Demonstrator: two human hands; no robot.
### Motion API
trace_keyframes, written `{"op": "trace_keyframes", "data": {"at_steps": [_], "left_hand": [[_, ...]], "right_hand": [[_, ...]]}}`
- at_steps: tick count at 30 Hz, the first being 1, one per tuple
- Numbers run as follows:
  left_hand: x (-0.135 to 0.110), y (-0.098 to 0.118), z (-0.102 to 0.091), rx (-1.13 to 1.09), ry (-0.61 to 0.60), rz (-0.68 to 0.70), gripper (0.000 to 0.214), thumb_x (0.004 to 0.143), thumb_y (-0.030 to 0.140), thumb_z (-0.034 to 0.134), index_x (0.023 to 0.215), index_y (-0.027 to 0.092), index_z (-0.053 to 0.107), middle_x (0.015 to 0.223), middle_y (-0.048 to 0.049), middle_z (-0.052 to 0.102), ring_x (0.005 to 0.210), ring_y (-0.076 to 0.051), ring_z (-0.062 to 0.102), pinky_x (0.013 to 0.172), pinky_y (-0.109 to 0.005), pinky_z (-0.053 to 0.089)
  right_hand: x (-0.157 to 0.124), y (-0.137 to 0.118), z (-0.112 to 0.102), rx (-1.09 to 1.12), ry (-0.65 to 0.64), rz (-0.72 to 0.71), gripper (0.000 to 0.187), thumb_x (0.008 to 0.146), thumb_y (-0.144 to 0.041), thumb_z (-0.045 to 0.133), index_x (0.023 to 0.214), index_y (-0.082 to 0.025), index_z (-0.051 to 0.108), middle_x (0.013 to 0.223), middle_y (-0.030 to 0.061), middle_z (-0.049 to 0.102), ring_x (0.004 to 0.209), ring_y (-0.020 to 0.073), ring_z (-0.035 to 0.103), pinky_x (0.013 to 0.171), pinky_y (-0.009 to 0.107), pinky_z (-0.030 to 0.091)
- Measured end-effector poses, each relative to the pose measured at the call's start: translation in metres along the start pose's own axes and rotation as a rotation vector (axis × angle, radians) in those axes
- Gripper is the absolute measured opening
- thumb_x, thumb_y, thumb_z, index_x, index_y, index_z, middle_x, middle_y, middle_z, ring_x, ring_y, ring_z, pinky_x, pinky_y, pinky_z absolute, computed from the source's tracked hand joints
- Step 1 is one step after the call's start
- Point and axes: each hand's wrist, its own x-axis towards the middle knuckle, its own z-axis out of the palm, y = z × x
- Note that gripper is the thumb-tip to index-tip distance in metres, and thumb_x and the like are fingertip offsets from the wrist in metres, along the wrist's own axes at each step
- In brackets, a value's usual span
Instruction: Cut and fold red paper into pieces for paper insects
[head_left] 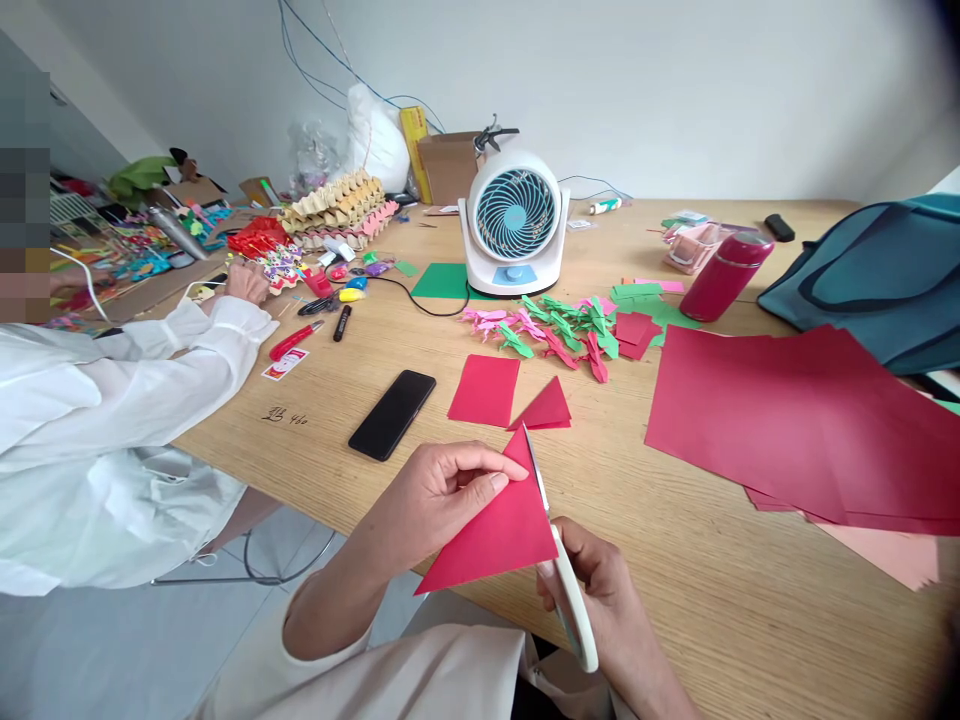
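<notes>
My left hand pinches the top corner of a folded red paper triangle held just above the table's near edge. My right hand grips white-handled scissors, whose blades run up along the triangle's right edge. On the table just beyond lie a red paper square and a smaller red folded triangle.
A black phone lies left of the red square. Large red sheets spread at right. Folded pink, green and red paper shapes, a white desk fan, a red bottle, a teal bag. A person in white sleeves works at left.
</notes>
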Motion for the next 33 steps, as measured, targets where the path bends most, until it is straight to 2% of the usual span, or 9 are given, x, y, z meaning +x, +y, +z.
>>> {"op": "trace_keyframes", "data": {"at_steps": [9, 16, 24, 33], "left_hand": [[0.0008, -0.0006, 0.0010, 0.002, -0.003, -0.010, 0.021, 0.088, 0.025, 0.056, 0.093, 0.021, 0.076, 0.092, -0.0022, 0.075, 0.076, -0.013, 0.065, 0.061, -0.019, 0.046], [0.0011, 0.0012, 0.0022, 0.015, -0.013, -0.005, 0.022, 0.088, 0.025, 0.056, 0.092, 0.020, 0.076, 0.092, -0.0026, 0.075, 0.079, -0.014, 0.067, 0.064, -0.020, 0.048], [0.0018, 0.0031, 0.0018, 0.024, -0.019, 0.004, 0.022, 0.089, 0.023, 0.054, 0.091, 0.021, 0.077, 0.092, -0.0019, 0.075, 0.080, -0.014, 0.067, 0.066, -0.020, 0.049], [0.0084, -0.0043, 0.0040, 0.011, -0.035, 0.001, 0.022, 0.089, 0.026, 0.054, 0.092, 0.021, 0.076, 0.096, -0.0030, 0.076, 0.086, -0.016, 0.069, 0.072, -0.022, 0.051]], "right_hand": [[0.0005, 0.0008, -0.0007, -0.012, 0.003, 0.001, 0.035, 0.085, -0.049, 0.060, 0.069, -0.018, 0.055, 0.059, -0.0029, 0.048, 0.056, 0.0116, 0.041, 0.054, 0.025, 0.033], [0.0019, -0.0034, -0.0010, -0.024, 0.008, 0.026, 0.028, 0.084, -0.043, 0.059, 0.073, -0.017, 0.060, 0.062, -0.0018, 0.050, 0.058, 0.0127, 0.043, 0.054, 0.025, 0.034], [0.0030, -0.0033, -0.0001, 0.011, 0.029, 0.011, 0.019, 0.081, -0.033, 0.060, 0.070, -0.017, 0.059, 0.060, -0.0032, 0.049, 0.057, 0.0112, 0.041, 0.053, 0.024, 0.034], [0.0059, -0.0070, -0.0024, 0.025, 0.055, 0.051, 0.024, 0.080, -0.035, 0.061, 0.065, -0.018, 0.055, 0.058, -0.0030, 0.050, 0.054, 0.0109, 0.041, 0.052, 0.023, 0.034]]}}
